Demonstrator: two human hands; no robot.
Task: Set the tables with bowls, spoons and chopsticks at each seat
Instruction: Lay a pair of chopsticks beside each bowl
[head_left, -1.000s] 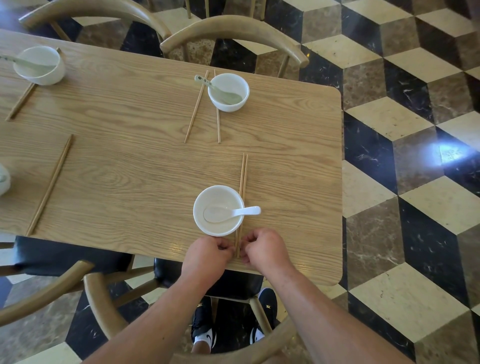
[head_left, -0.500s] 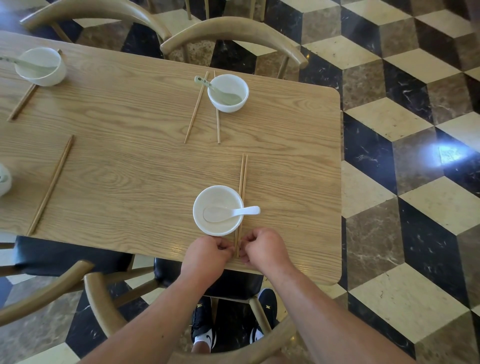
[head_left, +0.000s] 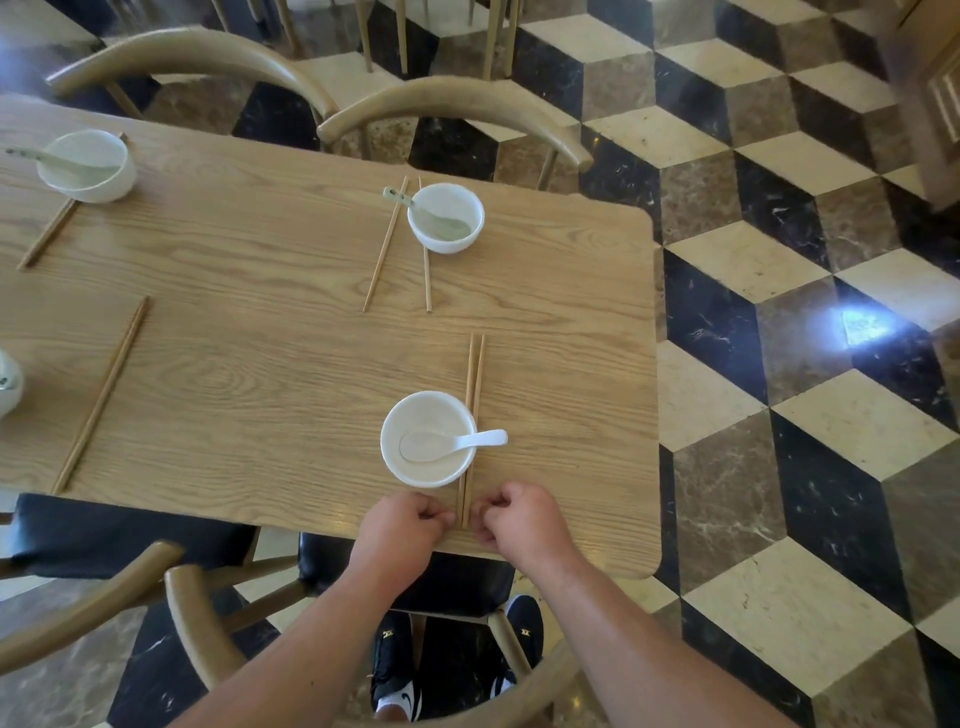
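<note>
The cube-patterned floor (head_left: 779, 312) of cream, brown and black tile fills the right side, with a bright glare patch on it. The wooden bench (head_left: 260, 364) takes up the left and middle. Curved wooden chairs ring it: two far chairs (head_left: 452, 101) pushed in at the far edge, and a near chair (head_left: 197, 613) with a black seat right under me (my black shoes (head_left: 395, 670) show behind it).

My left grip (head_left: 400, 525) and right grip (head_left: 524, 519) sit at the near edge of the bench, both with fingers curled in, flanking the near ends of the near chopsticks (head_left: 474, 379). The left grip's fingertips pinch against the pair; the right grip's fingertips are just beside it, and I cannot tell whether they touch.

The near bowl (head_left: 431, 415) stands upright just beyond my left grip, touching the left side of that pair, which lies side by side pointing away from me. The far bowl (head_left: 457, 205) sits by the far edge, its far chopsticks (head_left: 384, 249) splayed apart to its left. A left bowl (head_left: 98, 184) stands at the far left corner.

Another pair, the left chopsticks (head_left: 101, 395), lies well to my left.

The near spoon (head_left: 452, 444), white, rests in the near bowl with its handle over the right rim, crossing above the pair. A pale far spoon (head_left: 415, 205) leans in the far bowl.
</note>
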